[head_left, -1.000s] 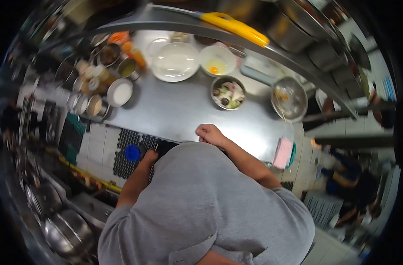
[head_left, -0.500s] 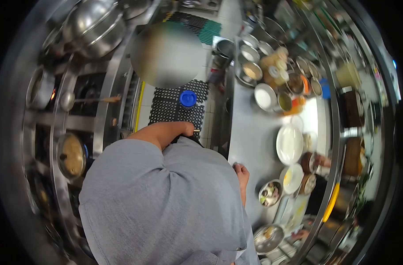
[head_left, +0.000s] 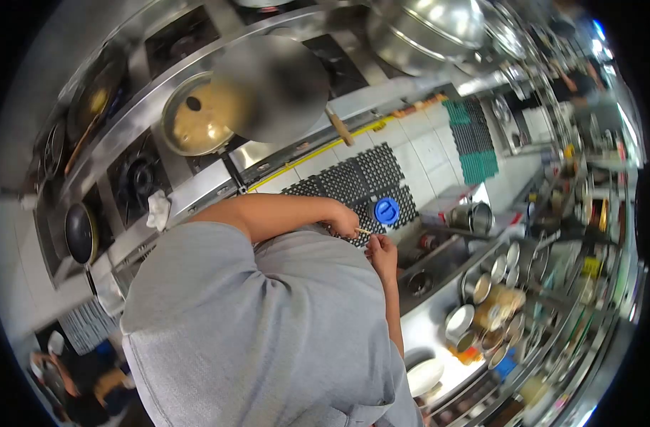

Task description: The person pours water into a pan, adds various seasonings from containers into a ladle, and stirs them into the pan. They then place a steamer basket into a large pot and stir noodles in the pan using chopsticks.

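My left hand (head_left: 342, 220) is closed around a thin pale stick (head_left: 364, 231), whose end pokes out toward the right. Most of the stick is hidden in the fist. Close by that end is my right hand (head_left: 382, 255), its fingers curled and pressed together. What it pinches, if anything, is too small to make out. Both hands are in front of my grey shirt (head_left: 261, 320), above the floor mat. Beyond them a round blue lid or container top (head_left: 387, 211) shows at floor level.
Along the stove at the left are a wide pan of brown liquid (head_left: 197, 132), a black frying pan (head_left: 81, 231) and a white cloth (head_left: 158, 210). Bowls (head_left: 476, 285) and a white oval plate (head_left: 425, 376) stand on the right counter. Another person (head_left: 69, 381) is at lower left.
My view has turned toward the stove. The right hand has left the counter's edge and come up beside the left hand. The left hand still grips the pale stick.
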`<state>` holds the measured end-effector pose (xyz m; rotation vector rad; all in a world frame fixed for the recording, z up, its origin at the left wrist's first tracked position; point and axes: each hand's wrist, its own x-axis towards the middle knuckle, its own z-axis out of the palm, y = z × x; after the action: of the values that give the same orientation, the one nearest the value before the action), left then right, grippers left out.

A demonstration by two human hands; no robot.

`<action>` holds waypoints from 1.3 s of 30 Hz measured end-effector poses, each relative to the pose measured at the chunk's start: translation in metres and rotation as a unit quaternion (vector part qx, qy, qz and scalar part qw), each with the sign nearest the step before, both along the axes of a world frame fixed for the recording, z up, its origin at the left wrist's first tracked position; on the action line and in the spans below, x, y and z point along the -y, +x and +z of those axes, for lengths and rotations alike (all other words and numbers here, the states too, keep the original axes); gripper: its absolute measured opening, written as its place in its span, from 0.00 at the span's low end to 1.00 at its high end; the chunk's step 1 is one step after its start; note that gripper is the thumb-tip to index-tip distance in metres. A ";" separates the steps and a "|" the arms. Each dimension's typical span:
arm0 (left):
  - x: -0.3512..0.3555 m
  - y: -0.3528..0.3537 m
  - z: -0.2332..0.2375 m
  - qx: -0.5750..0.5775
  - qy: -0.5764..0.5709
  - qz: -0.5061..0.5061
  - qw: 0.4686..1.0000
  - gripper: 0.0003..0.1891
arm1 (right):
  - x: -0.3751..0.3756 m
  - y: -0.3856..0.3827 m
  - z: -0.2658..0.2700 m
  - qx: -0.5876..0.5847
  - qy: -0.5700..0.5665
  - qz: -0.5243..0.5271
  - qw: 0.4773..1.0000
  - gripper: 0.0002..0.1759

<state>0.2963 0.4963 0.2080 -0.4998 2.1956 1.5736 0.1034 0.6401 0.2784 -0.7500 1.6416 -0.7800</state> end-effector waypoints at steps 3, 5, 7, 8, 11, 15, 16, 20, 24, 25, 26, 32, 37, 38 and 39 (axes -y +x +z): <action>0.026 0.054 0.070 0.066 0.139 0.188 0.970 0.21 | 0.079 0.025 -0.014 -0.005 -0.007 0.078 0.997 0.16; 0.031 0.082 0.090 0.048 0.154 0.261 0.952 0.22 | 0.121 0.045 -0.022 -0.019 -0.035 0.118 0.992 0.17; 0.031 0.114 0.135 0.006 0.170 0.342 0.924 0.24 | 0.160 0.066 -0.013 -0.035 -0.062 0.149 0.986 0.25; 0.029 0.131 0.152 0.003 0.168 0.361 0.917 0.24 | 0.183 0.072 -0.021 -0.032 -0.064 0.169 0.983 0.25; -0.005 0.175 0.185 -0.077 0.201 0.498 0.840 0.25 | 0.248 0.083 -0.049 -0.253 -0.210 0.237 0.914 0.37; -0.093 0.232 0.199 -0.080 0.148 0.686 0.708 0.25 | 0.335 0.101 -0.100 -0.295 -0.262 0.331 0.857 0.40; -0.119 0.247 0.206 -0.063 0.140 0.741 0.654 0.24 | 0.351 0.109 -0.106 -0.246 -0.226 0.348 0.876 0.37; -0.213 0.294 0.208 -0.008 0.127 0.871 0.475 0.23 | 0.379 0.131 -0.105 -0.175 -0.159 0.373 0.897 0.26; -0.289 0.351 0.197 -0.006 -0.026 0.940 0.341 0.20 | 0.360 0.167 -0.045 0.019 -0.006 0.396 0.918 0.17; -0.306 0.370 0.202 -0.013 -0.052 0.948 0.312 0.19 | 0.357 0.176 -0.041 0.046 0.016 0.384 0.922 0.18; -0.330 0.399 0.186 0.001 -0.094 0.954 0.286 0.21 | 0.356 0.183 -0.038 0.070 0.038 0.368 0.926 0.19; -0.450 0.664 0.115 0.212 -0.223 0.937 0.166 0.22 | 0.363 0.225 0.024 0.046 0.076 0.309 0.947 0.26; -0.514 0.846 0.097 0.481 -0.228 0.839 0.108 0.20 | 0.335 0.278 0.069 0.112 0.031 0.258 0.959 0.18; -0.520 0.860 0.099 0.521 -0.225 0.816 0.108 0.21 | 0.321 0.290 0.076 0.105 0.027 0.252 0.962 0.18; -0.523 0.868 0.100 0.541 -0.229 0.799 0.127 0.21 | 0.309 0.296 0.084 0.105 0.032 0.222 0.969 0.17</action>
<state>1.1640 1.0193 0.3084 -3.2191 -0.0667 -0.1549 0.3999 0.3307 0.3625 -0.9142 1.2396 -0.4629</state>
